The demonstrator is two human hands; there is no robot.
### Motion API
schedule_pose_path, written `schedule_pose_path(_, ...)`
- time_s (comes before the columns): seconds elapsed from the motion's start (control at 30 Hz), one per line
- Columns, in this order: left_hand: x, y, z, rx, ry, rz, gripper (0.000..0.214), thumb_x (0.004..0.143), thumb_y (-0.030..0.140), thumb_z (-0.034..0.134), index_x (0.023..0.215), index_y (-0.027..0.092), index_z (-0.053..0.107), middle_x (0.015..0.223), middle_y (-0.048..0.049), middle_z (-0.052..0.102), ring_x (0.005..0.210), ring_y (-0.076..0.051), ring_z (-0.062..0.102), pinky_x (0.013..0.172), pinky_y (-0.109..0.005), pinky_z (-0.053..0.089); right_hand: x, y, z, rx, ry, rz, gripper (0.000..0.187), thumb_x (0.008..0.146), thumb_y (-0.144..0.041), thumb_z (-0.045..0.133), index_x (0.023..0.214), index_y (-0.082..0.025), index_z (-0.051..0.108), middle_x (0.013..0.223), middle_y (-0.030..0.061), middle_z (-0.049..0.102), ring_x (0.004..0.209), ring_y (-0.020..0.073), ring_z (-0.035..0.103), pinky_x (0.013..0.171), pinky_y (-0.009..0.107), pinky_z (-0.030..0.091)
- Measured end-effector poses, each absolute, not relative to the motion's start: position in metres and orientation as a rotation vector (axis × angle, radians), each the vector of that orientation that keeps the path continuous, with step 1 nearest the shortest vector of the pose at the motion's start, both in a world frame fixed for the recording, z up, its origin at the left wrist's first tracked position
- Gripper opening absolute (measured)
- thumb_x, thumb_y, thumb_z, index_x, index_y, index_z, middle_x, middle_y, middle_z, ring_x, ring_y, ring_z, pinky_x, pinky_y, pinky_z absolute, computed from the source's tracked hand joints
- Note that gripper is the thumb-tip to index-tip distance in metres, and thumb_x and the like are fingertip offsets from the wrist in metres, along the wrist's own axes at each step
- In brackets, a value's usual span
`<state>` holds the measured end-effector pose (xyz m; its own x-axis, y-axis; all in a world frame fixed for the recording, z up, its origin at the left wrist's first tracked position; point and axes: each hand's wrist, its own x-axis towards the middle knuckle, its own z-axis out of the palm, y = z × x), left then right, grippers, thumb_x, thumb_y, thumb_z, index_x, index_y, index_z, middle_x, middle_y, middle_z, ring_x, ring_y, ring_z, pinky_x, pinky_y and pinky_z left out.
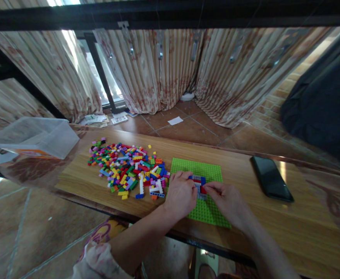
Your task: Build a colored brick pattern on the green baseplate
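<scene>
A green studded baseplate [207, 217] lies on the wooden table, with a small build of grey, blue, red and white toy bricks [199, 182] near its middle. My left hand [181, 193] reaches over the plate's left part, its curled fingers gripping the build's left side and hiding some of it. From the right, my right hand [228, 197] comes in with thumb and fingertips pinched together at a small red brick [203, 190] on the build's right edge. How far that brick is seated cannot be made out.
Loose colourful bricks [129, 168] spread in a heap left of the baseplate. A clear plastic bin [54, 133] stands at the table's far left. A black smartphone [271, 179] lies to the right. Striped curtains [164, 73] hang behind the table [309, 228].
</scene>
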<state>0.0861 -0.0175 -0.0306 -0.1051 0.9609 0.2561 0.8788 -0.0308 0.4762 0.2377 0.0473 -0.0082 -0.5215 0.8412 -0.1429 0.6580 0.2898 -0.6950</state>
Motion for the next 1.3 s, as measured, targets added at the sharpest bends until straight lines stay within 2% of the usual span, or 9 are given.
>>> schedule_pose_path(0.13,0.086,-0.019,-0.031,1.997,2.078,0.810,0.019,0.086,0.020,0.054,0.075,0.016,0.070,0.120,-0.0068,0.065,0.106,-0.025,0.052,0.097,-0.045,0.044,0.236,0.043,-0.010,-1.390,-2.332,1.125,0.037,0.088,-0.038,0.042,0.085,-0.020,0.074,0.081,0.0048,0.073,0.074,0.0206,0.064,0.067,0.029,0.042)
schedule_pose_path(0.23,0.087,-0.020,-0.030,1.992,2.083,0.804,0.019,0.086,0.020,0.054,0.075,0.016,0.070,0.121,-0.0069,0.064,0.106,-0.025,0.052,0.097,-0.045,0.044,0.234,0.043,-0.014,-1.394,-2.265,1.208,0.037,0.086,-0.040,0.044,0.083,-0.018,0.073,0.070,0.0038,0.068,0.065,0.0179,0.059,0.058,0.027,0.038)
schedule_pose_path(0.33,0.086,-0.021,-0.029,1.989,2.084,0.799,0.019,0.086,0.021,0.054,0.076,0.016,0.070,0.122,-0.0069,0.064,0.107,-0.025,0.052,0.097,-0.045,0.043,0.232,0.042,-0.014,-1.379,-2.127,1.472,0.039,0.084,-0.045,0.045,0.083,-0.015,0.070,0.051,-0.0018,0.052,0.047,0.0120,0.043,0.046,0.025,0.027)
schedule_pose_path(0.4,0.087,-0.021,-0.029,1.986,2.091,0.799,0.020,0.087,0.022,0.054,0.077,0.016,0.070,0.123,-0.0071,0.064,0.108,-0.026,0.051,0.097,-0.045,0.043,0.230,0.039,-0.010,-1.376,-2.023,1.642,0.040,0.082,-0.048,0.047,0.082,-0.014,0.067,0.046,-0.0053,0.043,0.040,0.0087,0.032,0.041,0.024,0.021)
schedule_pose_path(0.57,0.088,-0.022,-0.030,1.969,2.123,0.785,0.021,0.087,0.022,0.052,0.077,0.016,0.070,0.124,-0.0068,0.063,0.109,-0.026,0.051,0.096,-0.046,0.043,0.227,0.031,0.006,-1.467,-1.713,1.947,0.038,0.076,-0.053,0.057,0.086,-0.016,0.062,0.044,-0.0098,0.037,0.035,0.0048,0.020,0.036,0.021,0.012)
schedule_pose_path(0.73,0.090,-0.023,-0.031,1.948,2.131,0.764,0.021,0.087,0.020,0.051,0.078,0.016,0.070,0.125,-0.0073,0.063,0.108,-0.027,0.051,0.096,-0.047,0.043,0.230,0.029,0.010,-1.410,-1.368,2.164,0.039,0.069,-0.054,0.068,0.078,-0.018,0.056,0.047,-0.0106,0.037,0.038,0.0023,0.015,0.036,0.018,0.009)
schedule_pose_path(0.97,0.092,-0.024,-0.032,1.868,2.111,0.813,0.019,0.085,0.019,0.052,0.078,0.018,0.070,0.124,-0.0059,0.063,0.109,-0.026,0.052,0.096,-0.047,0.042,0.234,0.031,0.010,-1.367,-1.293,2.213,0.040,0.067,-0.054,0.072,0.075,-0.018,0.057,0.049,-0.0099,0.037,0.039,0.0018,0.016,0.035,0.016,0.011)
schedule_pose_path(1.13,0.095,-0.026,-0.034,1.897,2.117,0.800,0.019,0.086,0.020,0.053,0.080,0.018,0.071,0.126,-0.0063,0.062,0.112,-0.027,0.050,0.097,-0.048,0.041,0.232,0.030,0.013,-1.419,-1.328,2.153,0.040,0.067,-0.053,0.072,0.083,-0.018,0.060,0.047,-0.0104,0.037,0.037,0.0018,0.016,0.034,0.016,0.012)
schedule_pose_path(1.3,0.094,-0.026,-0.033,1.912,2.119,0.808,0.019,0.086,0.020,0.053,0.080,0.018,0.070,0.126,-0.0058,0.063,0.111,-0.027,0.050,0.096,-0.049,0.041,0.236,0.034,0.009,-1.471,-1.362,2.017,0.049,0.067,-0.052,0.068,0.102,-0.019,0.060,0.048,-0.0106,0.039,0.036,0.0033,0.018,0.035,0.018,0.012)
